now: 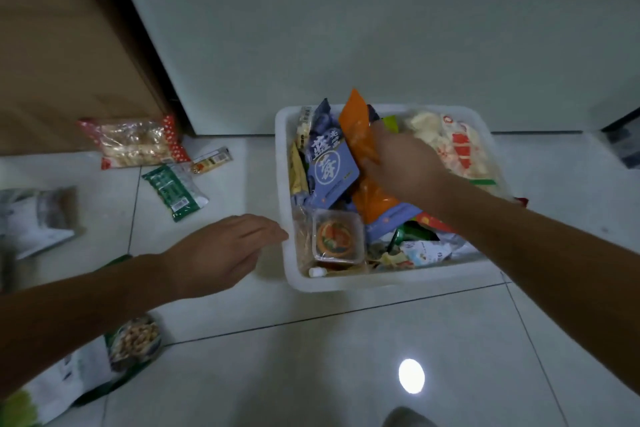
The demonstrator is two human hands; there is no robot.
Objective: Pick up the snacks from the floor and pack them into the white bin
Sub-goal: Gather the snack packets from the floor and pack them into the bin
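The white bin [346, 282] stands on the floor by the wall, heaped with several snack packs. My right hand [403, 163] grips an orange packet [360, 135] over the bin, beside a blue pack [330, 166]. A clear cup of orange snack [337, 236] lies at the bin's near left corner. My left hand [221, 250] hovers open with straight fingers just left of the bin, holding nothing. On the floor lie a green packet [175, 191], a red dotted cracker bag [138, 142], a small yellow bar [211, 159] and a green nut bag [100, 360].
A wooden door [69, 45] and its dark frame stand at the back left. A grey pouch [38, 218] lies at the left edge. A white wall runs behind the bin. Pale floor tiles stretch in front, with a lamp's bright reflection [411, 375].
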